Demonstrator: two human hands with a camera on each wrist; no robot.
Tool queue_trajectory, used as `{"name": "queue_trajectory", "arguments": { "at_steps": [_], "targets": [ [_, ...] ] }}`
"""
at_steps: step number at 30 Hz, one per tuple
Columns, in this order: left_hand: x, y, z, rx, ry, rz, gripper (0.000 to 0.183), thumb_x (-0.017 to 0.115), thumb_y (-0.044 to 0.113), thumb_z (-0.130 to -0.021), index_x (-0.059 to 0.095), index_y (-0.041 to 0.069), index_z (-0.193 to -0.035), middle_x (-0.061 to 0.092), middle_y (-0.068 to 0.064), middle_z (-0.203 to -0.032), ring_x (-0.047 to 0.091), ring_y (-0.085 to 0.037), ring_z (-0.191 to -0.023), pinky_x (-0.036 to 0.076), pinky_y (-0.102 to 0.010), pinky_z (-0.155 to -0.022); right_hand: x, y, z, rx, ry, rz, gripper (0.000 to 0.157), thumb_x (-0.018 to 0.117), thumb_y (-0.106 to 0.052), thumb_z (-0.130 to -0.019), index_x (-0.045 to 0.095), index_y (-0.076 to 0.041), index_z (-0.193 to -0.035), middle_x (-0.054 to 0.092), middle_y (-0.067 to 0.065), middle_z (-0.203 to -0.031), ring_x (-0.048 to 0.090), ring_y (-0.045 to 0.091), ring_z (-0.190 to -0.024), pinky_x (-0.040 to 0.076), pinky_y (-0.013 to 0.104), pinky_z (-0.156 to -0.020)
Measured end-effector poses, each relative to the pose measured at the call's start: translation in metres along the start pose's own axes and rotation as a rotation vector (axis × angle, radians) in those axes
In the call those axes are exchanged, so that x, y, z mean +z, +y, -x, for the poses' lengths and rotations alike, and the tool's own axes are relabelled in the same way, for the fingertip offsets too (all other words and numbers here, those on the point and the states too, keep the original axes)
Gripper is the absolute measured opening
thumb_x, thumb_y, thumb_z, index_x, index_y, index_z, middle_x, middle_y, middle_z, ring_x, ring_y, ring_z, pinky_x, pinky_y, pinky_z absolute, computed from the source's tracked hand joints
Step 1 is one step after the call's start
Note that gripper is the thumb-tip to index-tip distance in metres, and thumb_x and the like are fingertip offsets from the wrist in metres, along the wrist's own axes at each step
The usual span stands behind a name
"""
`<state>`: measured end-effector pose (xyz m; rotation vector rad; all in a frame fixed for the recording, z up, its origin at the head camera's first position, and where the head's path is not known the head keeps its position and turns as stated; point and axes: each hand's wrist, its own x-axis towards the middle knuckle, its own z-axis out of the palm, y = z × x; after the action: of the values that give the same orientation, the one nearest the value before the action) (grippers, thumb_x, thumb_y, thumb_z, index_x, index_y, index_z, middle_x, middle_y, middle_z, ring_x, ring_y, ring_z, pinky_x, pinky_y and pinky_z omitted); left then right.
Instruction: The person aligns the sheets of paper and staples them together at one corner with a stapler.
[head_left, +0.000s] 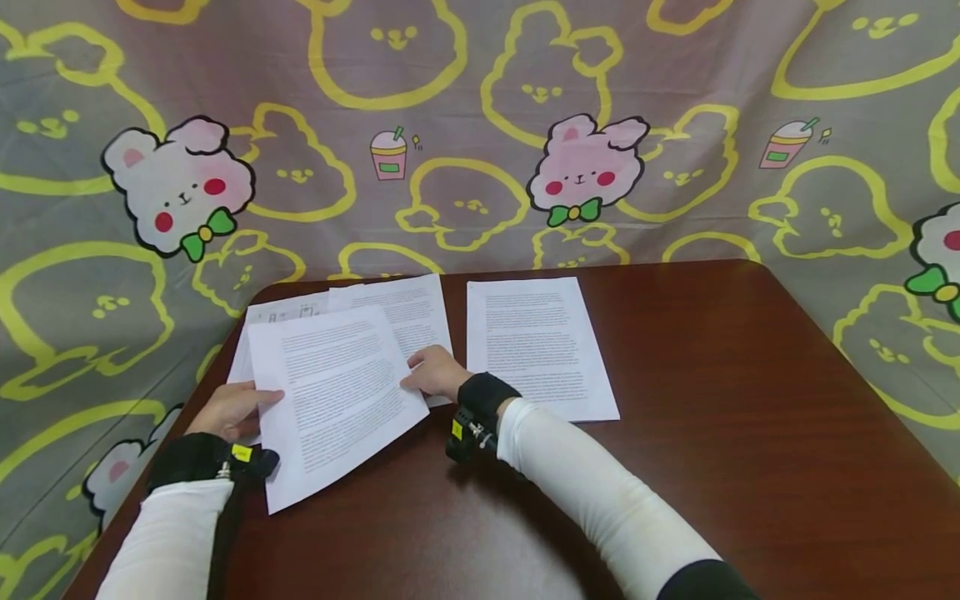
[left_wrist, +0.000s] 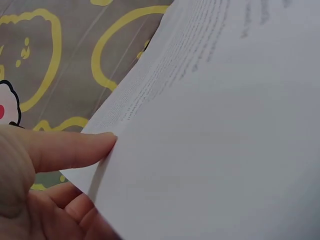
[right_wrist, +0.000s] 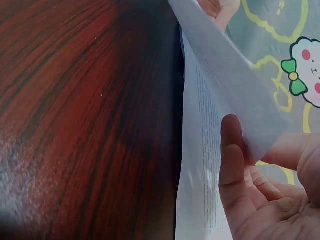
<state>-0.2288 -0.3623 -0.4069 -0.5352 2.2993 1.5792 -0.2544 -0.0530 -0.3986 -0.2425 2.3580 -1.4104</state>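
Note:
A printed sheet of paper is lifted and tilted above other papers on the left of the table. My left hand pinches its left edge, thumb on top; the left wrist view shows the thumb pressed on the sheet and the fingers beneath. At the right edge my right hand pinches the same sheet near its lower corner. In the right wrist view the right hand's curled fingers lie under that corner. Whether it is one sheet or more cannot be told.
Beneath and behind the held sheet lie a text page and a page with small drawings. A separate printed page lies flat right of them. The brown table meets a patterned cloth at the back.

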Motion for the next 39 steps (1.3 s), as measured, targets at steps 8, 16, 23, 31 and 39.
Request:
{"name": "queue_trajectory", "arguments": {
  "at_steps": [8,16,23,31,39],
  "targets": [
    [0.008,0.004,0.000,0.005,0.085,0.028,0.065,0.061,0.025,-0.097,0.033,-0.008,-0.145,0.057,-0.016,-0.119,0.053,-0.025,-0.097,0.046,-0.033,-0.074,-0.010,0.001,0.001,0.012,0.057,-0.002,0.015,0.069,-0.004,-0.088,0.063,0.004,-0.099,0.056,0.008,-0.083,0.059,0.017,-0.067,0.047,0.024,-0.054],
    [0.019,0.016,0.000,0.051,0.099,0.063,0.064,0.059,0.030,-0.097,0.036,-0.005,-0.145,0.060,0.006,-0.090,0.057,-0.012,-0.080,0.049,-0.025,-0.067,-0.030,0.005,0.008,-0.036,0.028,-0.043,0.014,0.065,-0.002,-0.090,0.062,0.007,-0.101,0.058,0.010,-0.086,0.059,0.018,-0.071,0.052,0.028,-0.060],
    [0.032,0.028,0.000,0.123,0.075,0.084,0.062,0.056,0.032,-0.099,0.038,-0.007,-0.143,0.058,0.011,-0.084,0.057,-0.007,-0.073,0.048,-0.022,-0.064,-0.046,0.010,0.009,-0.060,0.043,-0.026,0.010,0.064,-0.001,-0.090,0.062,0.006,-0.096,0.055,0.007,-0.083,0.053,0.015,-0.069,0.047,0.025,-0.057],
    [0.052,0.044,-0.008,0.141,0.145,0.041,0.059,0.054,0.036,-0.099,0.043,-0.002,-0.143,0.058,-0.014,-0.121,0.057,-0.009,-0.081,0.046,-0.024,-0.068,-0.063,0.013,0.016,-0.066,0.056,-0.044,0.008,0.064,-0.001,-0.090,0.061,0.006,-0.094,0.059,0.009,-0.085,0.057,0.015,-0.071,0.052,0.029,-0.060],
    [0.071,0.059,-0.015,0.191,0.165,-0.024,0.053,0.051,0.034,-0.101,0.046,0.000,-0.141,0.054,-0.021,-0.133,0.059,-0.018,-0.094,0.046,-0.026,-0.070,-0.084,0.017,0.019,-0.054,0.053,-0.068,0.008,0.063,-0.001,-0.090,0.059,0.005,-0.094,0.062,0.012,-0.085,0.058,0.016,-0.069,0.053,0.029,-0.062]
  ]
}}
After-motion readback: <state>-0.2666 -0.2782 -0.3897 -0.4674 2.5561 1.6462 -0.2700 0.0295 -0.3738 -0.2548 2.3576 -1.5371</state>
